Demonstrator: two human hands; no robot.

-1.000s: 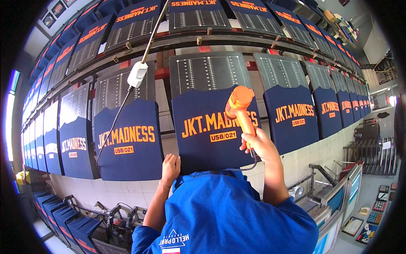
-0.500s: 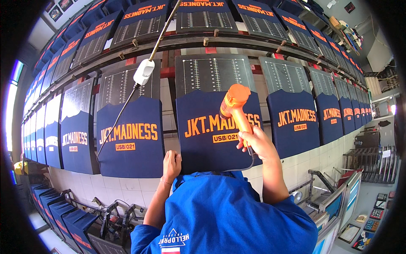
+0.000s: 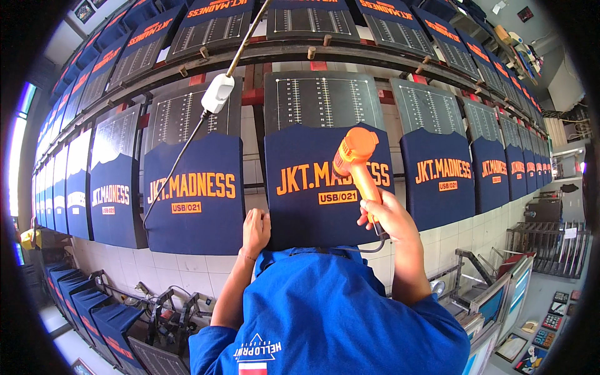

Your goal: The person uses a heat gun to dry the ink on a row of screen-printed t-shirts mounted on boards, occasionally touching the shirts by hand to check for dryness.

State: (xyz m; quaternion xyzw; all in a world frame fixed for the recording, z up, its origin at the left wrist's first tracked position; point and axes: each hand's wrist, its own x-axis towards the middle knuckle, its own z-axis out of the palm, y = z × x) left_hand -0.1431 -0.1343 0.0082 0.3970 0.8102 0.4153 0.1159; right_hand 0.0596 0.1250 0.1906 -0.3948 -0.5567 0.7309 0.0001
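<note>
Where orange blower (image 3: pixel 361 156) overlaps, print (image 3: pixel 291 181) hidden

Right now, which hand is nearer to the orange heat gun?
Right. The right hand holds the orange heat gun; the left hand is apart from it, to its left, beside the central navy shirt.

Around the middle shirt (image 3: pixel 300 228), I see room to pass over the bare board (image 3: pixel 310 103) at twelve o'clock. The orange heat gun (image 3: pixel 359 150) blocks one, the right hand (image 3: pixel 394 217) four. A white connector (image 3: pixel 218 94) and cable (image 3: pixel 185 147) obstruct ten; the left hand (image 3: pixel 257 230) crowds eight.
</note>
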